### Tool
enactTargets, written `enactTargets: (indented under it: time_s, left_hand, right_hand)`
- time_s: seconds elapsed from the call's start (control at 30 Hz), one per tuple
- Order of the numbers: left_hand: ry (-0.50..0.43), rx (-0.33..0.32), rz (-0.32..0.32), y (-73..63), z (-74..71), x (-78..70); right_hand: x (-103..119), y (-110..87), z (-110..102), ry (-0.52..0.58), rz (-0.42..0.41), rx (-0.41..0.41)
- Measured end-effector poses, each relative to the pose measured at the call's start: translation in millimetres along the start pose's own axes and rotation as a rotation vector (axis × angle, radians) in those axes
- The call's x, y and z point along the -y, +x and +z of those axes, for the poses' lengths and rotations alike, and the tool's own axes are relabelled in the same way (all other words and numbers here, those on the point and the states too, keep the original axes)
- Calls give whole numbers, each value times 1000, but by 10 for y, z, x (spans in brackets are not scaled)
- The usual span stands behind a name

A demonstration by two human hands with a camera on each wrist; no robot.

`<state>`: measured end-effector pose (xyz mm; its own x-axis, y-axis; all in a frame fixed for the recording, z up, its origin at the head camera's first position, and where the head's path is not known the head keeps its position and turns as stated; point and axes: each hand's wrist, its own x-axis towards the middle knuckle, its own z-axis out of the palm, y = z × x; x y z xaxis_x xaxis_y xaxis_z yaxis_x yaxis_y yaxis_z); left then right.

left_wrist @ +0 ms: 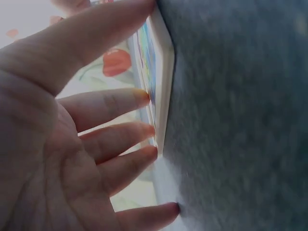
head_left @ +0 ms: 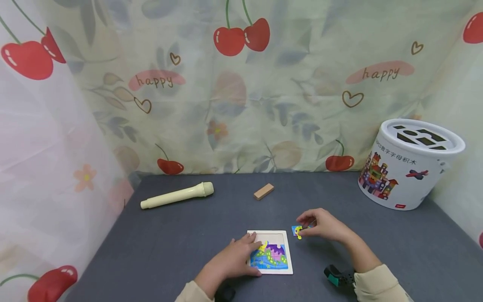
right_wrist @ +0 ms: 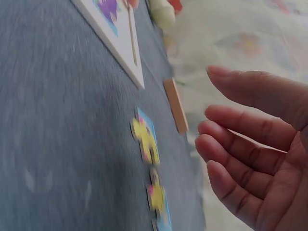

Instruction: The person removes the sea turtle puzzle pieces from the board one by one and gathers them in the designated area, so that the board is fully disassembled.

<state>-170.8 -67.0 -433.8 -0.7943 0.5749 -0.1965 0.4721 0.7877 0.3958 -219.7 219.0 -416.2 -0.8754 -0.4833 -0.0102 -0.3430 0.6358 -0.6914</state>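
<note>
A small jigsaw puzzle in a pale wooden frame (head_left: 289, 260) lies on the table in the head view. Its lower part holds colourful pieces (head_left: 269, 256), while the top shows bare board. My left hand (head_left: 235, 258) rests on the frame's left side with fingers spread. To the right of the frame, my right hand (head_left: 326, 225) hovers over loose puzzle pieces. In the right wrist view its fingers are loosely bent and hold nothing. One yellow-and-blue piece (right_wrist: 146, 137) lies beside another piece (right_wrist: 157, 196), apart from the fingertips.
A cream toy microphone (head_left: 177, 196) lies at the back left. A small wooden block (head_left: 263, 191) sits behind the puzzle. At the back right stands a white block bucket (head_left: 407, 167) with a slotted lid. A patterned curtain (head_left: 264, 105) hangs behind the dark table (head_left: 170, 239).
</note>
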Motion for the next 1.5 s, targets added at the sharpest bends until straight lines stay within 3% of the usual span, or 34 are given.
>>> enactTargets:
  time_s: [0.3, 0.47, 0.77, 1.5]
  left_hand:
    - [-91, 87, -107, 26, -56, 110]
    - [-103, 92, -93, 31, -68, 136]
    - [-132, 84, -76, 29, -66, 149]
    - [-150, 66, -68, 20, -54, 149]
  right_hand:
    - [255, 250, 281, 35, -57, 82]
    - [425, 371, 426, 44, -99, 163]
    - [590, 497, 635, 38, -67, 262]
    - [607, 493, 860, 50, 2, 193]
